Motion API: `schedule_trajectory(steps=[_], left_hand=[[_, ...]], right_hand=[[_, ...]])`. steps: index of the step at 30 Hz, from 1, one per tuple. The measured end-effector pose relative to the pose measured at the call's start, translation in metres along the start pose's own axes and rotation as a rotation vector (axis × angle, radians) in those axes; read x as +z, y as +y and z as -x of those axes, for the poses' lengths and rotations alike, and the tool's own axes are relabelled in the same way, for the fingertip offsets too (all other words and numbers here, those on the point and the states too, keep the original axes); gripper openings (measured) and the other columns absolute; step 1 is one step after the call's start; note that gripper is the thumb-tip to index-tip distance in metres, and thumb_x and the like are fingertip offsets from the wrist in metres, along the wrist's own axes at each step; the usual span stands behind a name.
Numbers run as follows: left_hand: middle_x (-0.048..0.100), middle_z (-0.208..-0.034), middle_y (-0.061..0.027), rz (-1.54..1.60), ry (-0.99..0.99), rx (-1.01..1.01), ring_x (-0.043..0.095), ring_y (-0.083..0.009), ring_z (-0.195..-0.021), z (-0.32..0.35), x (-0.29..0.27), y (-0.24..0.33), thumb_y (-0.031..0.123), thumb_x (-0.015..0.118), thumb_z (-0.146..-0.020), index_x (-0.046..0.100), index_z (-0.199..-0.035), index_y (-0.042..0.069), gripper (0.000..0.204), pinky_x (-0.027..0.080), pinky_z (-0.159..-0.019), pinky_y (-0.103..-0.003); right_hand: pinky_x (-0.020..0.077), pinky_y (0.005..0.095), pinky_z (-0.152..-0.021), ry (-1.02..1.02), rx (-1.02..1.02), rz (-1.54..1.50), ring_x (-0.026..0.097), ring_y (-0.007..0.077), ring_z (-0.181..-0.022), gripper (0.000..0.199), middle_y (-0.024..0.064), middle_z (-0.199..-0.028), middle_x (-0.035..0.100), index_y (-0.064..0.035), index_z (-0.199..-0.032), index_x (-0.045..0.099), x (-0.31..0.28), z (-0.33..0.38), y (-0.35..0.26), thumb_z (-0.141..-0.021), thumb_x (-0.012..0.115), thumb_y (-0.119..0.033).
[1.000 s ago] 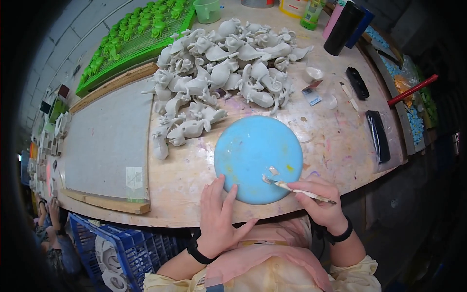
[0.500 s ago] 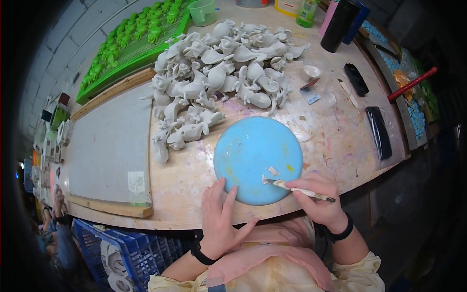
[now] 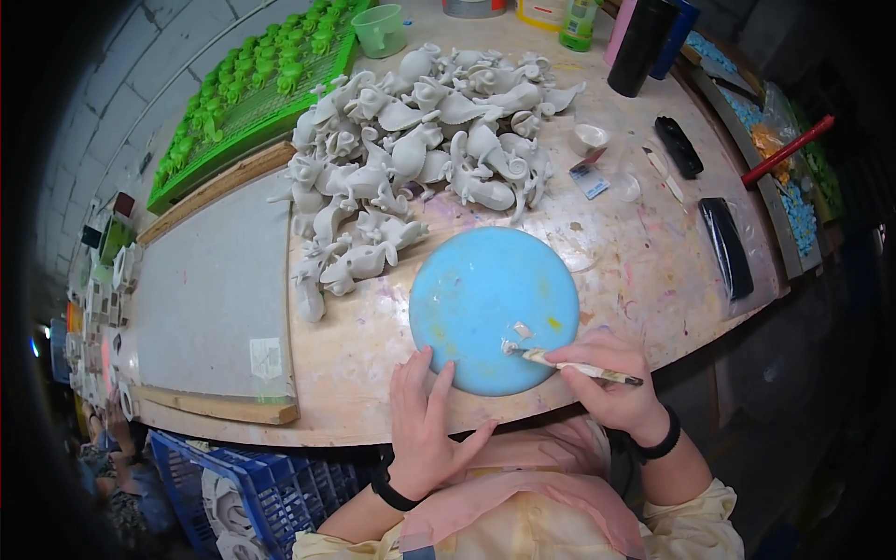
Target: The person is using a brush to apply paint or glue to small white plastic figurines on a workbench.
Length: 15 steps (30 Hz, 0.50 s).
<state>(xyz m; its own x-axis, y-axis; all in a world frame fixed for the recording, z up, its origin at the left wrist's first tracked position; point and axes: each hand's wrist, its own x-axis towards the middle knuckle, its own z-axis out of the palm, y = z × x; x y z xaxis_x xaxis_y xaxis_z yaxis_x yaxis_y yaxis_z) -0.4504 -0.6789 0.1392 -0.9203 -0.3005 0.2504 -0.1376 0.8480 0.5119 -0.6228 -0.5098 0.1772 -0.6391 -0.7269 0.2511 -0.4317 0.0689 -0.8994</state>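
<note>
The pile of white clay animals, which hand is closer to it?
Left. The left hand lies flat by the blue plate's near-left rim, below the pile of white clay animals. The right hand, holding a brush, is farther right.

figurine heap (image 3: pixel 420 149) crowds far side, tabletop (image 3: pixel 644 261) right bare
</note>
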Motion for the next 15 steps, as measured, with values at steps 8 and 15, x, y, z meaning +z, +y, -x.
schedule_trajectory(steps=[8,15], left_hand=[[0.033,-0.133,-0.0308,0.003,0.012,-0.001,0.037,-0.0457,-0.118,0.0,0.0001,0.0,0.026,0.078,-0.064,0.041,-0.126,-0.002,0.078,0.028,-0.1,-0.054],[0.033,-0.133,-0.0305,-0.001,0.022,-0.001,0.038,-0.0451,-0.118,0.0009,0.0017,-0.0003,0.026,0.078,-0.063,0.041,-0.126,-0.002,0.078,0.028,-0.1,-0.054]], right_hand=[[0.0455,0.0258,-0.059,-0.091,0.016,0.022,0.061,0.0172,-0.069,0.016,0.0113,-0.08,0.065,-0.0003,-0.091,0.068,0.0014,-0.0012,-0.0022,-0.076,0.061,0.002],[0.0466,0.0264,-0.06,-0.035,-0.016,0.029,0.063,0.0173,-0.071,0.016,0.0119,-0.083,0.066,0.0001,-0.09,0.068,0.0021,-0.002,0.0014,-0.076,0.061,0.003]])
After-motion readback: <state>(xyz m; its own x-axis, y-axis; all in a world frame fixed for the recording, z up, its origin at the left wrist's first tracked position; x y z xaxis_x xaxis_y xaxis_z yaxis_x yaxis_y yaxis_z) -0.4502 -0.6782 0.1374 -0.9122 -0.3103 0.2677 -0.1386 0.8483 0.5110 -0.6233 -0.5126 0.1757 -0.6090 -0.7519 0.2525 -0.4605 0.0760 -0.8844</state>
